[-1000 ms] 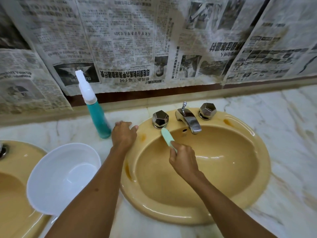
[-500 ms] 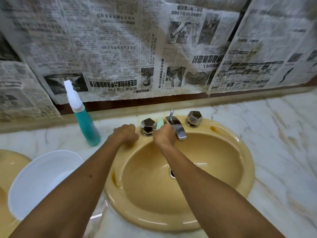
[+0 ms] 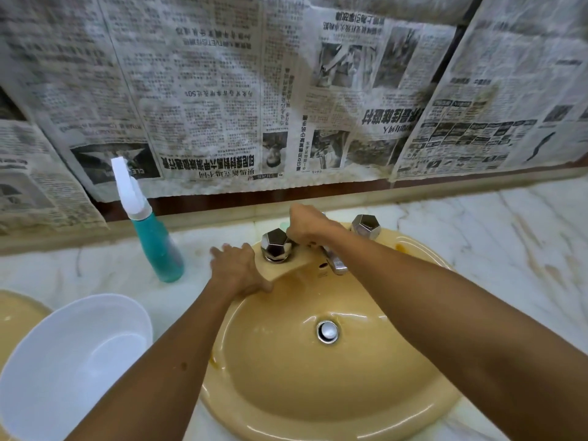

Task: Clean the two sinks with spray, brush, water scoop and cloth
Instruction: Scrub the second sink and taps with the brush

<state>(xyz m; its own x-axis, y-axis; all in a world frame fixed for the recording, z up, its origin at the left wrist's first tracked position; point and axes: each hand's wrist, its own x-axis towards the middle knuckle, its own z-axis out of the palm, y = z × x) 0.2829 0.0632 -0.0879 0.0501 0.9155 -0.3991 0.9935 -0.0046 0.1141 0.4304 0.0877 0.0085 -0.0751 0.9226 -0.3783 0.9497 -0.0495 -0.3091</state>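
Note:
A yellow oval sink (image 3: pixel 366 418) fills the middle, with a chrome drain (image 3: pixel 327 331), two faceted chrome knobs (image 3: pixel 276 245) and a tap spout (image 3: pixel 335 263). My right hand (image 3: pixel 307 229) is curled behind the tap, between the knobs, holding a pale green brush; only a sliver of it (image 3: pixel 282 224) shows past my knuckles. My left hand (image 3: pixel 237 270) rests flat on the sink's left rim, thumb hooked over the inner edge. A teal spray bottle (image 3: pixel 156 240) with a white nozzle stands on the counter to the left. A white scoop bowl (image 3: pixel 57 370) sits lower left.
A second yellow sink (image 3: pixel 16 313) shows at the far left edge, partly under the white bowl. White marble counter (image 3: pixel 509 243) runs around both sinks. Newspaper sheets (image 3: pixel 222 106) cover the wall behind. Orange stains mark the sink rim at right.
My right hand has moved with the brush from the basin's front of the left knob up to behind the tap. My left hand has spread flatter on the rim.

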